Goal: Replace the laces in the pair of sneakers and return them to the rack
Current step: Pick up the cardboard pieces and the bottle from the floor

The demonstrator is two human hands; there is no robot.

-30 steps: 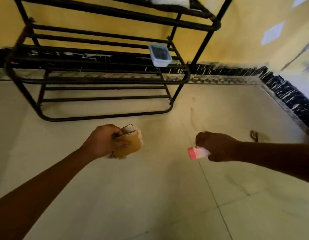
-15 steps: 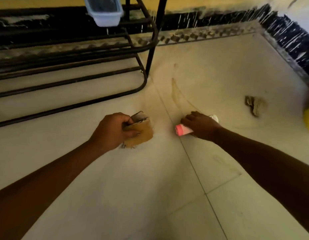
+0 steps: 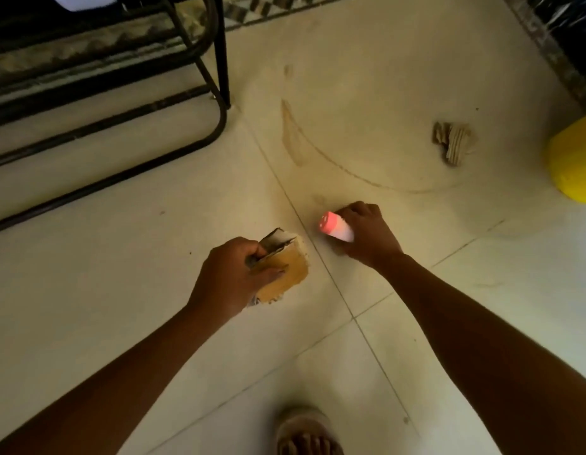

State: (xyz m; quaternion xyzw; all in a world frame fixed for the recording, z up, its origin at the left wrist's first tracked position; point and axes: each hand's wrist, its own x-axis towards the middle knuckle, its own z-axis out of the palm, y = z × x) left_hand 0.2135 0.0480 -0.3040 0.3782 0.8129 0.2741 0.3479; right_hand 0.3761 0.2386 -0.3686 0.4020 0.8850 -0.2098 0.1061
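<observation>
Now: both grips are low over the pale tiled floor (image 3: 121,290), each holding something; the sneakers and laces show nowhere in the head view.
Left grip: the left grip (image 3: 232,274) is clamped on a tan, ragged-edged folded piece (image 3: 285,274), thumb laid across its face. Whether it is cardboard or a worn pad cannot be told.
Right grip: the right grip (image 3: 367,238) is closed round a small white bottle (image 3: 337,228) with a pink cap.
Bottle axis: it lies nearly flat, cap end pointing left and a little away, toward the tan piece; the two are near but apart.
Floor contact: whether bottle or knuckles touch the tiles cannot be told.
Rack: the black metal rack (image 3: 216,119) stands ahead at upper left; only its lower bars and right-hand leg show.
Deciding relation: the rack lies forward and left of both grips, and the left grip is the nearer one.
Stage, as a judgement: neither held thing looks like lacing gear, so progress on the lacing cannot be read.
Next move, as a judgement: both grips need freeing before any shoe can be handled.
Elsewhere: a crumpled striped cloth (image 3: 452,142) lies well to the right, a yellow rounded thing (image 3: 573,159) sits at the right edge, and a sandalled foot (image 3: 304,431) shows at the bottom.
</observation>
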